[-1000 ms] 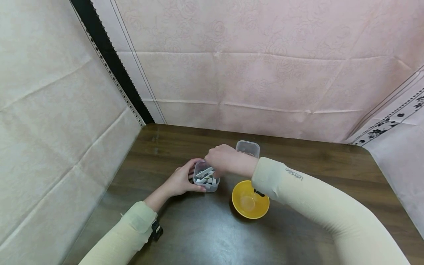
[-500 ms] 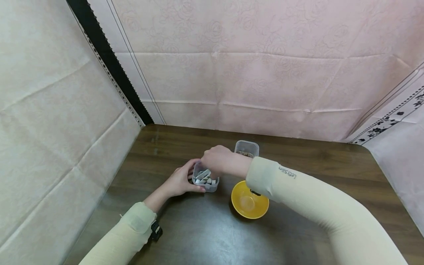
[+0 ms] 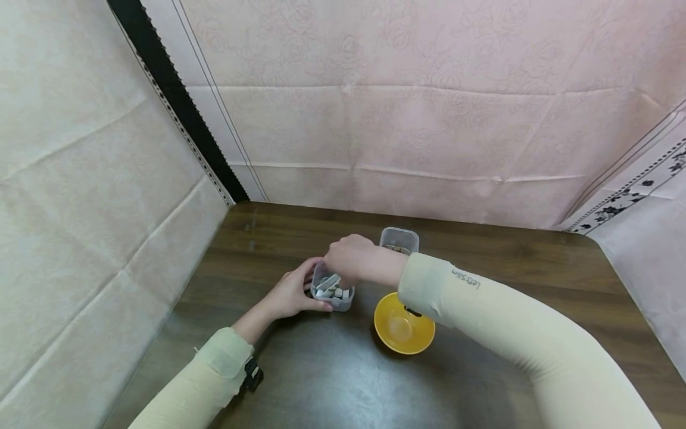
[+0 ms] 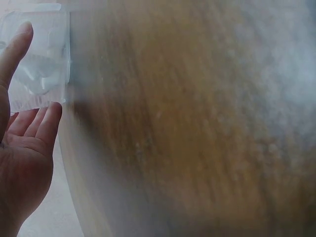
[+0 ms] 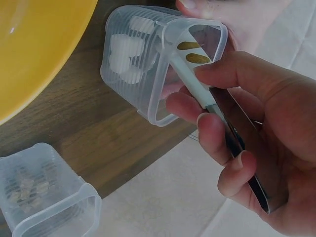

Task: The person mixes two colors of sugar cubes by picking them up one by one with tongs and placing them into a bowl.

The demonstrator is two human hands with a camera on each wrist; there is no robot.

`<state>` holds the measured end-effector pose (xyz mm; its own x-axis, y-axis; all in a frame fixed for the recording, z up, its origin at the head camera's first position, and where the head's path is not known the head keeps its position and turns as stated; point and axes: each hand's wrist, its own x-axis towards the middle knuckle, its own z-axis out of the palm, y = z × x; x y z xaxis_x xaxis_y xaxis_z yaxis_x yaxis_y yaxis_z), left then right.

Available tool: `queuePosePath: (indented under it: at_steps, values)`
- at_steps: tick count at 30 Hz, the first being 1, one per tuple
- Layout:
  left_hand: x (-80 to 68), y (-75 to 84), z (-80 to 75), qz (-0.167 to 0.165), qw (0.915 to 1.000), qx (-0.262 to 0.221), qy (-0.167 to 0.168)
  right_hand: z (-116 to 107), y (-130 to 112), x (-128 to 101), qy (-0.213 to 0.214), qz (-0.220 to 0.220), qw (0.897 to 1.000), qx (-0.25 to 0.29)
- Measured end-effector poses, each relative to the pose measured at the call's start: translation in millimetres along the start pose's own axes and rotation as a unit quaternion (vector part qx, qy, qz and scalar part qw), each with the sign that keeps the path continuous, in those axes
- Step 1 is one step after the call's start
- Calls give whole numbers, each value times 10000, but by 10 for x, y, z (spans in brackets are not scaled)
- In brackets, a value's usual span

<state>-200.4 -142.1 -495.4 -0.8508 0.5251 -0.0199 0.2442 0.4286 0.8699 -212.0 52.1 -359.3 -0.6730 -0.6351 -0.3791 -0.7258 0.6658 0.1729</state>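
Observation:
A clear plastic container (image 3: 333,293) of white pieces (image 5: 126,55) stands on the dark wooden table (image 3: 321,369). My left hand (image 3: 292,295) holds it from the left, thumb along its front and fingers (image 4: 43,123) behind. My right hand (image 3: 351,259) hovers right above it and grips white-tipped tweezers (image 5: 195,85) with gold oval marks. The tweezers' tips reach into the container's mouth (image 5: 197,37). In the right wrist view my right hand (image 5: 232,133) curls round the tweezers' metal shaft.
A yellow bowl (image 3: 404,330) sits to the right of the container and looks empty. A second clear container (image 3: 399,239) with small brown bits (image 5: 29,187) stands behind it. Pink cloth walls enclose the table on the left, back and right.
My right hand has shifted slightly left over the container. The left hand and the container have stayed where they were.

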Motion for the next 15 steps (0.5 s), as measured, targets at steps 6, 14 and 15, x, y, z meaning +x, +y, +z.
queuePosePath:
  at_steps: [6,14,15]
  values:
    - [19,-6,12,44,10000,-26,7,-23,53,-58,133,65,9999,49]
    - [11,-6,13,91,9999,-54,66,-57,152,-177,361,54,9993,73]
    - [9,-7,12,79,9999,-47,79,-62,164,-195,394,54,9991,112]
